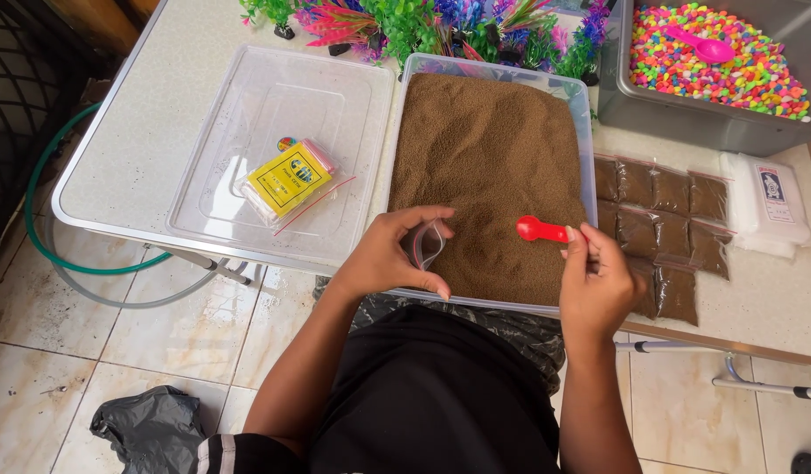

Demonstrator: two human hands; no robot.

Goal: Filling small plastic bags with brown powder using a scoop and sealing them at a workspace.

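My left hand (390, 254) pinches a small clear zip bag (426, 244) open over the near edge of a clear tub (590, 123) filled with fine brown granules (489, 167). A red plastic scoop (539, 230) is held by its handle in my right hand (596, 285), its bowl lying just above the granules, a short way right of the bag. Several filled small bags of brown granules (660, 228) lie in rows on the table right of the tub.
An empty clear tub (212, 158) on the left holds a yellow packet of bags (289, 181). A grey bin of coloured pebbles (721, 61) with a pink scoop (699, 44) stands back right. Plastic plants (441, 22) line the back. A white packet (770, 206) lies far right.
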